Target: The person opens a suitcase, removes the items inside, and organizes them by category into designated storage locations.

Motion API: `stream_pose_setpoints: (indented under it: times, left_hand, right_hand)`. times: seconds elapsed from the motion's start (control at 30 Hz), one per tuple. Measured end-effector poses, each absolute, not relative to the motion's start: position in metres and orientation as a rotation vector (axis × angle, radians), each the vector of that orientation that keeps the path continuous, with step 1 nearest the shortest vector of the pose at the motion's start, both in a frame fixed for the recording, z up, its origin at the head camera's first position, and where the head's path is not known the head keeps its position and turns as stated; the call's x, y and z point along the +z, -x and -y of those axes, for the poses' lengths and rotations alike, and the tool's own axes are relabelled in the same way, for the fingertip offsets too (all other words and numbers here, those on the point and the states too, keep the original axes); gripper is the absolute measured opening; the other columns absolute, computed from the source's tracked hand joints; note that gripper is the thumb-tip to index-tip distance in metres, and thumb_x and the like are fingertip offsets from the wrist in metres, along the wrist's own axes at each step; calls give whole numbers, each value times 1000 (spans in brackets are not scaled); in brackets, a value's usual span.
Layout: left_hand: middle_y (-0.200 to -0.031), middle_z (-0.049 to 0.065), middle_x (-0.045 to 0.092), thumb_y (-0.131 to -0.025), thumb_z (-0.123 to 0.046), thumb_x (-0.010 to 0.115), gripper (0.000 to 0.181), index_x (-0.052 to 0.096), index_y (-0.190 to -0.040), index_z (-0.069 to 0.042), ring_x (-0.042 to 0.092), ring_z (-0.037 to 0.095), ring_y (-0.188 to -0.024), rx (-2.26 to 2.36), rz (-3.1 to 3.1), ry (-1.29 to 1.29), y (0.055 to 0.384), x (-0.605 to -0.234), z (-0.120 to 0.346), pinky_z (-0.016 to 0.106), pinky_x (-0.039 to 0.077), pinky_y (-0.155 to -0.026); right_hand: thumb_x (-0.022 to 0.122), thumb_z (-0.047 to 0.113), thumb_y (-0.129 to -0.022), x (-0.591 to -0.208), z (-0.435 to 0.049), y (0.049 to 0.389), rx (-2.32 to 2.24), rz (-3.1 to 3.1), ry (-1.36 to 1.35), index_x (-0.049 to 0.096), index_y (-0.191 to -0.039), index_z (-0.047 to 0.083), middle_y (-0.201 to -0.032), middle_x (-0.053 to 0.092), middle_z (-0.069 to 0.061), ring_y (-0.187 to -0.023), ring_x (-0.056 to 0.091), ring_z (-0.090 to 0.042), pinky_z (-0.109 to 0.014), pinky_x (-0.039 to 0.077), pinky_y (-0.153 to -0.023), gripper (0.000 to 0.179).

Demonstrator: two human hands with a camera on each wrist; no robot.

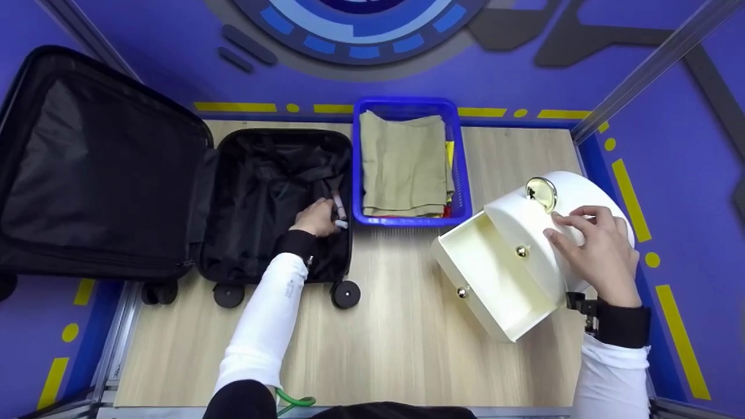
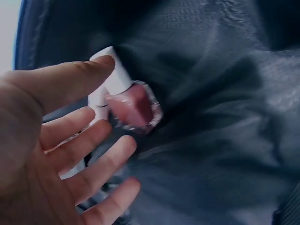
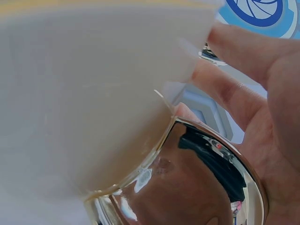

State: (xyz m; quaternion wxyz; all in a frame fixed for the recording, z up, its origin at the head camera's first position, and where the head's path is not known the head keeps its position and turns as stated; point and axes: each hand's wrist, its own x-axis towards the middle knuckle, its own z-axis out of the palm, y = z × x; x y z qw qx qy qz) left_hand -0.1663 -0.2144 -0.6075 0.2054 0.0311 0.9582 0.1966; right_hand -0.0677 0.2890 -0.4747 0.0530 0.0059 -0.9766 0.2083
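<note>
Inside the black suitcase (image 1: 262,233), my left hand (image 1: 316,217) is at its right side. The left wrist view shows the fingers loosely spread and the thumb over the white cap of a small bottle (image 2: 133,108) with a pink faceted body. A second slim, pale tube (image 2: 97,101) lies behind that cap, partly hidden by the fingers. On the right, my right hand (image 1: 602,250) rests on the rounded top of a white drawer box (image 1: 506,218), fingers lightly bent near its gold ring-shaped handle (image 1: 541,194). The box's lower drawer (image 1: 500,279) is pulled out.
A blue basket (image 1: 412,222) holding folded beige cloth (image 1: 404,163) stands between suitcase and box. The suitcase's lid (image 1: 105,174) leans open at the left. Wheels (image 1: 346,294) stick out at the suitcase's front. Blue panels (image 1: 407,81) border the wooden table (image 1: 396,326).
</note>
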Motion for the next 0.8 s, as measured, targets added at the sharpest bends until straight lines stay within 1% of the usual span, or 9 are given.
stream_pose_setpoints:
  times: [0.2,0.3,0.33,0.43,0.53,0.57,0.67,0.8]
  left_hand:
    - [-125,18,63,-82,-12,79,38,65,-116,-1,58,39,-124,470,-2703,-90,163,-619,216,58,50,-100]
    - [-123,19,64,-85,-9,73,29,66,-112,-2,58,40,-122,445,-2734,-88,163,-625,216,59,51,-98]
    - [-120,18,65,-86,-11,72,25,67,-110,-3,60,39,-119,444,-2767,-108,165,-632,218,58,52,-94]
    - [-118,18,65,-91,-13,67,21,68,-110,-3,61,40,-117,426,-2801,-115,164,-634,217,59,53,-92]
    - [-120,20,65,-93,-15,67,24,68,-113,-2,62,41,-118,411,-2807,-119,163,-631,217,60,52,-94]
    - [-123,21,64,-94,-13,66,26,67,-116,0,60,42,-121,401,-2784,-96,162,-623,215,61,51,-97]
    - [-127,23,62,-91,-14,68,33,66,-120,0,59,44,-122,405,-2772,-62,161,-615,216,61,49,-99]
    - [-127,23,60,-90,-18,71,36,64,-121,-3,61,47,-117,504,-2785,29,162,-598,220,61,50,-96]
  right_hand:
    - [75,40,-95,-474,-288,68,627,2950,-38,76,-124,10,-135,56,-16,-116,46,-49,-67,42,-64,42]
    - [75,40,-95,-473,-287,68,623,2949,-36,76,-124,10,-135,56,-15,-116,47,-47,-66,43,-65,42]
    - [75,40,-95,-473,-286,68,623,2951,-35,76,-124,10,-135,56,-15,-116,47,-47,-66,43,-66,42]
    - [75,42,-95,-473,-287,68,630,2958,-33,76,-125,10,-135,55,-16,-117,46,-48,-68,42,-67,43]
    - [74,42,-96,-474,-287,68,637,2964,-29,75,-125,10,-135,55,-17,-118,45,-49,-69,42,-67,44]
    - [74,42,-96,-474,-287,68,639,2964,-29,75,-125,10,-136,55,-17,-118,45,-49,-70,42,-67,44]
    - [75,42,-95,-475,-288,68,638,2962,-29,75,-125,10,-136,55,-17,-118,45,-49,-70,42,-67,44]
    - [75,41,-95,-475,-289,67,641,2963,-18,75,-125,9,-135,54,-18,-119,45,-49,-70,41,-68,44]
